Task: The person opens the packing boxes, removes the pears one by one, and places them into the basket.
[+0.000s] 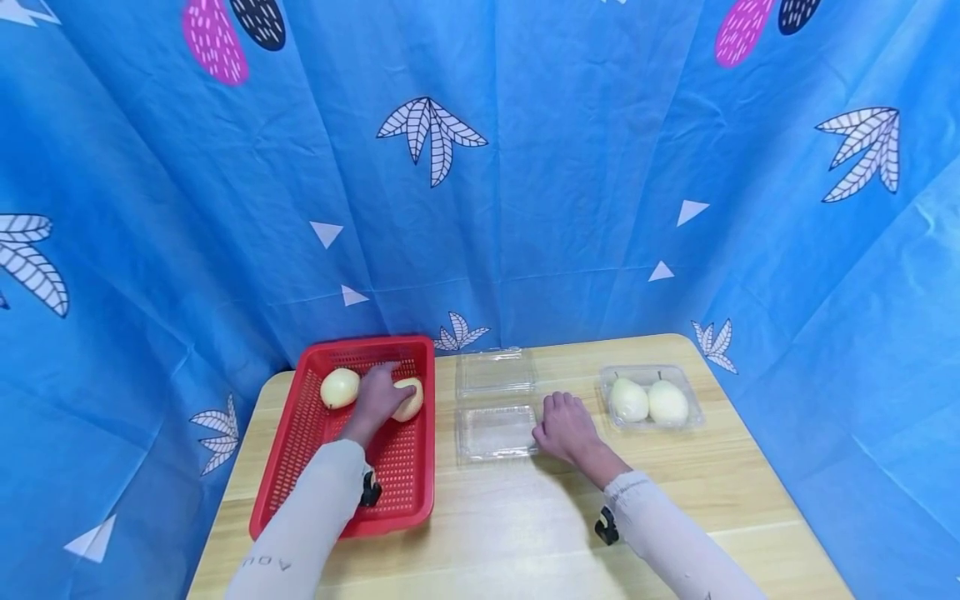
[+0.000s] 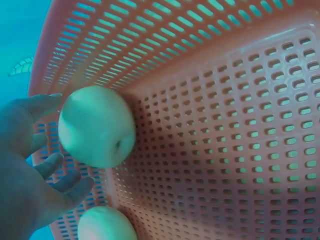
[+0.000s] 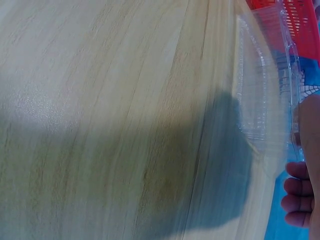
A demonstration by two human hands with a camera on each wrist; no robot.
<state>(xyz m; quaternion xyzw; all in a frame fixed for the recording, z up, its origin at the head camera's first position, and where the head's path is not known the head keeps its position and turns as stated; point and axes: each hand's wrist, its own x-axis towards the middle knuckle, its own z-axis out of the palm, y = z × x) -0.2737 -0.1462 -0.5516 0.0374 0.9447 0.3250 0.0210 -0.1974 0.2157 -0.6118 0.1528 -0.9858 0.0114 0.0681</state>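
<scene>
A pale yellow pear (image 1: 408, 406) lies in the red basket (image 1: 429, 467), toward two o'clock from its middle and near the side wall; the left hand (image 1: 377, 397) reaches down between this pear and another, its fingers spread wide beside the first, with space between fingertips and fruit in the left wrist view. The second pear (image 1: 340, 389) sits at nine o'clock from the first; both are inside the basket.

Outside, at about four o'clock from the first pear, stands a clear plastic box (image 1: 498, 433), its lid (image 1: 495, 375) laid back at twelve o'clock; the right hand (image 1: 564, 427) is at the box's three o'clock edge with its fingers curled in, though the right wrist view cuts it off and I cannot tell whether it pinches the rim.

At two o'clock from that hand is another clear container (image 1: 696, 412), holding two pale pears (image 1: 667, 402) side by side; everything stands on a wood-grain table (image 1: 510, 517); beyond hangs a blue curtain (image 1: 450, 233) printed with white leaves.
</scene>
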